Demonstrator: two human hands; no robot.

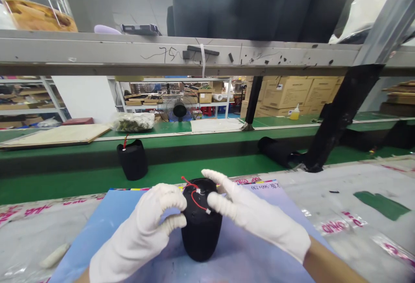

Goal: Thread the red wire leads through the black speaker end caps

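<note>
A black fabric-covered cylinder (201, 235) stands on a blue sheet (116, 213) in front of me. Red wires (197, 200) with small white connectors lie over its top. My left hand (145, 222), in a white glove, touches the cylinder's left side with curved fingertips. On the other side, my right hand (256, 218), gloved too, has its thumb against the upper front near the wires, while its fingers reach around the back of the top edge. Both hands hold the cylinder between them.
A similar black cylinder (132, 160) with red wires stands on the green belt (181, 166). Another black piece (277, 151) lies at the right by a black-wrapped post (340, 118). A metal shelf beam (129, 56) crosses above. A green patch (381, 204) lies at the right.
</note>
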